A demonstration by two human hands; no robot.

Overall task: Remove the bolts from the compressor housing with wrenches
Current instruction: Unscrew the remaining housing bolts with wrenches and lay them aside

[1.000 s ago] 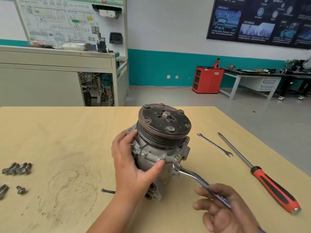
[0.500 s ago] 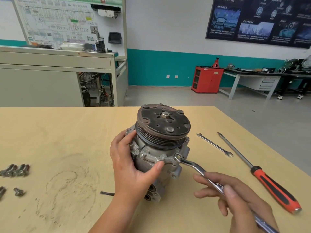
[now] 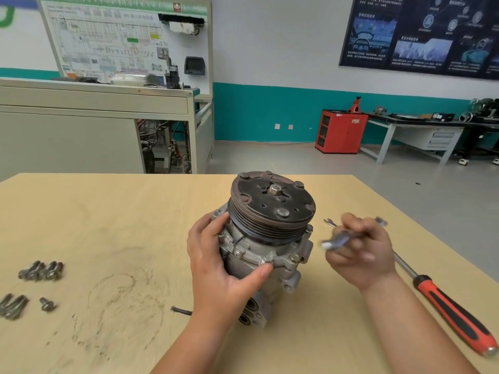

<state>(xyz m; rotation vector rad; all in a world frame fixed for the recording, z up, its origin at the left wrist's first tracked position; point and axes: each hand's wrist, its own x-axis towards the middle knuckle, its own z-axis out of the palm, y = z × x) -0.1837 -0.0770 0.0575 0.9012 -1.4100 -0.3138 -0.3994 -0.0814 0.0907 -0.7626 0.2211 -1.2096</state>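
1. At the far left of the table (image 3: 108, 211), loose bolts (image 3: 40, 270) lie in two small clusters. A single short bolt (image 3: 46, 304) lies beside the nearer cluster.
2. A short dark rod (image 3: 180, 309) lies on the table just left of the left forearm.
3. The left hand (image 3: 224, 268) has its grip wrapped round the compressor housing (image 3: 270, 268). Its fingers curl round the left side and its thumb presses on the front flange.
4. The housing stands near the middle of the table, tilted, with the dark pulley (image 3: 272, 201) on top. Two flange bolts (image 3: 293, 257) sit seated in the flange just right of the thumb tip.
5. The right hand (image 3: 361, 249) is held right of the housing and apart from it. Its grip is closed round a wrench (image 3: 337, 240), which is blurred and clear of the housing.
6. The open end of a thin second wrench (image 3: 329, 222) shows on the table beyond the right hand; the hand hides the rest.
7. A screwdriver (image 3: 453, 314) with a red and black handle lies near the table's right edge. Its shaft runs up and left behind the right wrist.
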